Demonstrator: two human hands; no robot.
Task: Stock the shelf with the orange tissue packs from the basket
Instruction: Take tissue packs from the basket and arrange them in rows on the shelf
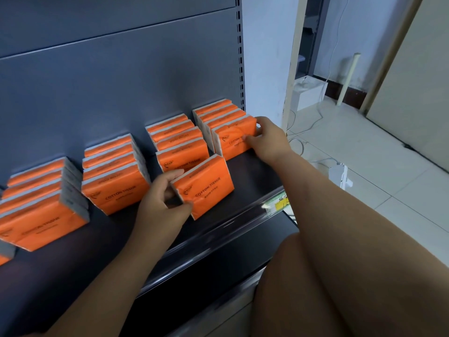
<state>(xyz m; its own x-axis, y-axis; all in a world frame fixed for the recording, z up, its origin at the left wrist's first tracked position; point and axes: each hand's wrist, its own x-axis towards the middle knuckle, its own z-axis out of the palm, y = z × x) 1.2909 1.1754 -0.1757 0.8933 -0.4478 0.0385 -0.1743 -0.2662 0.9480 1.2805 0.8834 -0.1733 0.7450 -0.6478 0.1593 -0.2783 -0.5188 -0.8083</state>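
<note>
**Both hands busy at the front of the rows**

You've got a loose orange plastic-wrapped tissue pack [206,187] standing on its edge on the dark grey metal shelf [255,170], just in front of the third row of orange packs [177,142]. It's turned a bit off-line from that row, so I'd guess you're about to square it up and slide it back against the pack behind it.

Your left hand [162,198] is clamped on its left end. The fingers curl over the white short side and the thumb is tucked against the lower front corner. That makes sense, since pinching the end lets you swivel the pack without squashing the printed face.

Your right hand [267,137] is wrapped round the right end of the front pack in the rightmost row [235,139], thumb on the front face and fingers round the far side. That looks like steadying or nudging it flush so the row stays upright, and the pack is already touching the ones behind it.

The two hands are well apart, each on its own pack.

All the packs stand label-forward in neat files running back to the grey rear panel [121,69], which is probably how they're meant to face. Two more rows [114,173] sit further left. The basket isn't in view, so I can't tell how many packs are left.
</note>
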